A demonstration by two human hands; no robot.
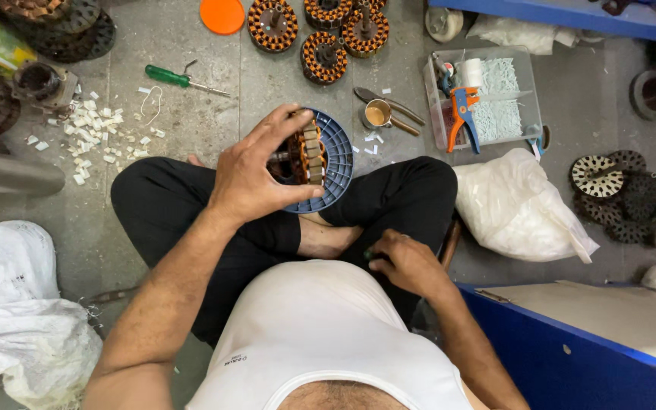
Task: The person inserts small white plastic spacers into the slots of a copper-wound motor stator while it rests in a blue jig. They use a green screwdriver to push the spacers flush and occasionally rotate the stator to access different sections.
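A motor core (307, 156) sits on a round plate (337, 161) in the lap. Beyond it lie more cores (320, 30); a screwdriver (180, 78) to their left, a tray (484, 95) to their right.

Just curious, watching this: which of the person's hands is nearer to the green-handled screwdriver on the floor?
Left. The left hand grips a wound stator just below-right of the screwdriver; the right hand rests farther away, by the lap.
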